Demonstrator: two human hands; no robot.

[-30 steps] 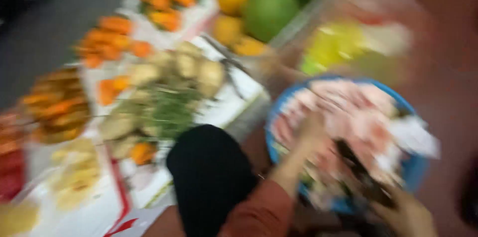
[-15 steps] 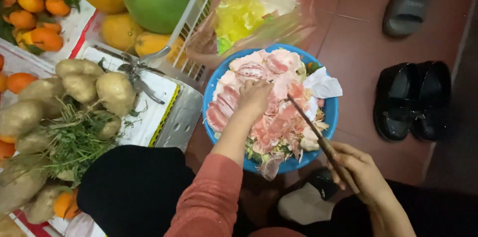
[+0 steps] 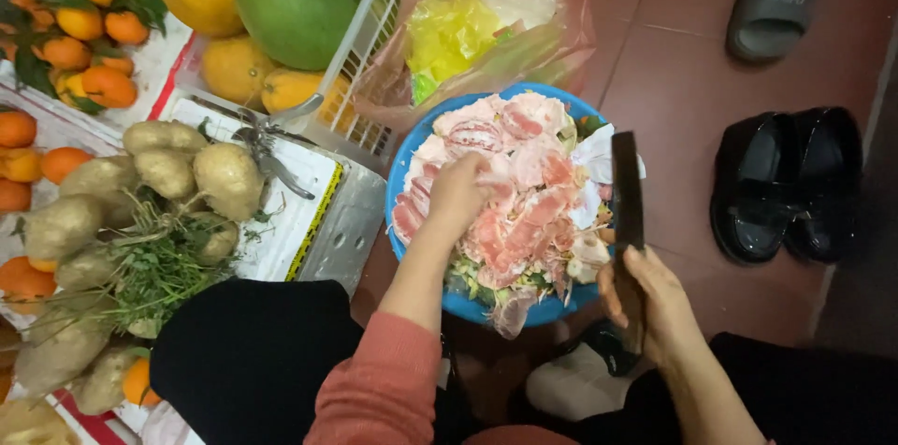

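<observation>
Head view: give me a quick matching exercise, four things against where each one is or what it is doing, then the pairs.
Things:
1. left hand
2. right hand
3. pruning shears
4. black shoes

Places or states:
A. on the red floor, right of the blue basin
B. lying on the white box beside the pale tubers
C. resting on the pink peel scraps in the basin
D. gripping a dark knife, blade pointing up

Pairs: 1-C, 2-D, 3-B, 4-A
</observation>
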